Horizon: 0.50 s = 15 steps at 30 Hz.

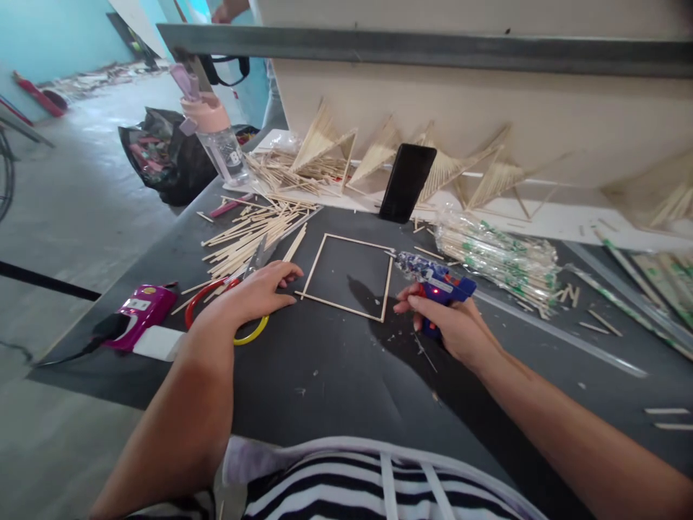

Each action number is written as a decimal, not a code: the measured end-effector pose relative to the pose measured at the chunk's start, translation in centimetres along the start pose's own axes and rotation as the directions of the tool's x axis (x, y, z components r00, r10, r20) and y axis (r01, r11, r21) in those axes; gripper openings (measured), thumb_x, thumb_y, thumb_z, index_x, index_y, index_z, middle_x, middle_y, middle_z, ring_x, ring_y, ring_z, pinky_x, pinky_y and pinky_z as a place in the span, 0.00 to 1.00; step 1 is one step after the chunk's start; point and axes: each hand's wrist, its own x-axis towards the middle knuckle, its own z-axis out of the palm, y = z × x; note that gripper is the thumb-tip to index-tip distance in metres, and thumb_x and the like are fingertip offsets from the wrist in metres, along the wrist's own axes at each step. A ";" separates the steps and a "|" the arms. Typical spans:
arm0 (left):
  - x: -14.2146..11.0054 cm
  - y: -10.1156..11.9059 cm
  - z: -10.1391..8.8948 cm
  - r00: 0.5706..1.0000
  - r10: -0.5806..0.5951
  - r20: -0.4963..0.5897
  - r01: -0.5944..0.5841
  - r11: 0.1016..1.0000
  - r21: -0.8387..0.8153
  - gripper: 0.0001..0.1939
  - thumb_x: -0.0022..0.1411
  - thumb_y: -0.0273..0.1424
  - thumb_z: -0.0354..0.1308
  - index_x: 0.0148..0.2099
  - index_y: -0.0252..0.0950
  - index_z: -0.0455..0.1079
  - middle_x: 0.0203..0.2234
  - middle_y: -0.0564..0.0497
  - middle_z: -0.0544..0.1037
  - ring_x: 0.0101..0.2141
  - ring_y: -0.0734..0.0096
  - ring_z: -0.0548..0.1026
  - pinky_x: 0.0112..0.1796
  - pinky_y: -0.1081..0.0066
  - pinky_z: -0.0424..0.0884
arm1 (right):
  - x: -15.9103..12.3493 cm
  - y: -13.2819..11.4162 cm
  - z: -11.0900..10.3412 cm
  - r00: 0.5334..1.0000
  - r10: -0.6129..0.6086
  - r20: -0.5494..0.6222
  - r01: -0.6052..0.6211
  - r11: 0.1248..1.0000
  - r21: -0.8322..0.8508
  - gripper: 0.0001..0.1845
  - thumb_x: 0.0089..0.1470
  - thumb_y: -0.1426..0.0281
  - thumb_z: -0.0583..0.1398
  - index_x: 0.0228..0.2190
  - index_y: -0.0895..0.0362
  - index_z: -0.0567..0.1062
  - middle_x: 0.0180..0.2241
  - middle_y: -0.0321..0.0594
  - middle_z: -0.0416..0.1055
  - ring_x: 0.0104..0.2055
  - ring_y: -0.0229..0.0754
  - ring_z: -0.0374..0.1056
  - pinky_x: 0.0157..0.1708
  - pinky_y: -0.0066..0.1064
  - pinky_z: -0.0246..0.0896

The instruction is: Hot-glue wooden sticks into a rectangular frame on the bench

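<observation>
A square frame of thin wooden sticks (351,312) lies flat on the black table. My left hand (265,289) rests at its left side, thumb and fingers apart near the lower left corner; whether they touch the sticks I cannot tell. My right hand (447,318) grips a blue hot glue gun (441,282) with a small red light, its nozzle at the frame's upper right corner. Partly under my left hand and forearm lie scissors (250,334) with red and yellow handles. A pile of loose wooden sticks (254,235) spreads beyond that hand.
A black phone (407,182) leans upright behind the frame. Plastic-wrapped sticks (492,253) lie at right, near a clear glue stick (563,336). Stick models (319,141) line the back. A water bottle (214,137) and a purple power socket (144,310) stand left. Another person's hand (230,10) shows behind.
</observation>
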 end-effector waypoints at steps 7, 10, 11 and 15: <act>0.7 0.6 0.7 0.983 0.186 0.010 -0.186 0.982 0.029 0.16 0.56 0.31 0.56 0.48 0.39 0.68 0.41 0.48 0.69 0.45 0.64 0.67 0.48 0.65 0.65 | -0.3 -2.1 7.2 0.985 0.031 0.172 -0.024 0.999 -0.042 0.08 0.45 0.69 0.61 0.31 0.57 0.72 0.38 0.45 0.74 0.41 0.51 0.73 0.18 0.26 0.66; 0.9 0.6 0.8 0.978 0.207 -0.004 -0.207 0.977 0.050 0.13 0.57 0.32 0.56 0.45 0.38 0.70 0.39 0.48 0.69 0.45 0.64 0.67 0.48 0.65 0.64 | 0.6 -0.3 9.7 0.993 0.029 0.117 -0.019 0.996 -0.089 0.11 0.44 0.71 0.59 0.34 0.56 0.73 0.36 0.42 0.75 0.34 0.45 0.73 0.22 0.29 0.70; 0.9 0.6 0.8 0.978 0.208 -0.012 -0.207 0.977 0.052 0.12 0.57 0.32 0.56 0.44 0.37 0.70 0.39 0.47 0.69 0.45 0.64 0.67 0.48 0.65 0.64 | 0.9 0.4 10.2 0.994 0.029 0.108 -0.018 0.995 -0.097 0.12 0.44 0.71 0.59 0.35 0.56 0.73 0.36 0.41 0.75 0.33 0.44 0.73 0.23 0.30 0.71; 1.0 0.4 0.9 0.977 0.208 -0.039 -0.206 0.977 0.052 0.12 0.58 0.31 0.56 0.45 0.35 0.70 0.40 0.46 0.69 0.44 0.64 0.68 0.48 0.65 0.64 | 1.1 2.1 11.0 0.995 0.042 0.093 -0.032 0.994 -0.103 0.14 0.45 0.70 0.58 0.37 0.55 0.73 0.37 0.41 0.75 0.31 0.42 0.72 0.26 0.32 0.72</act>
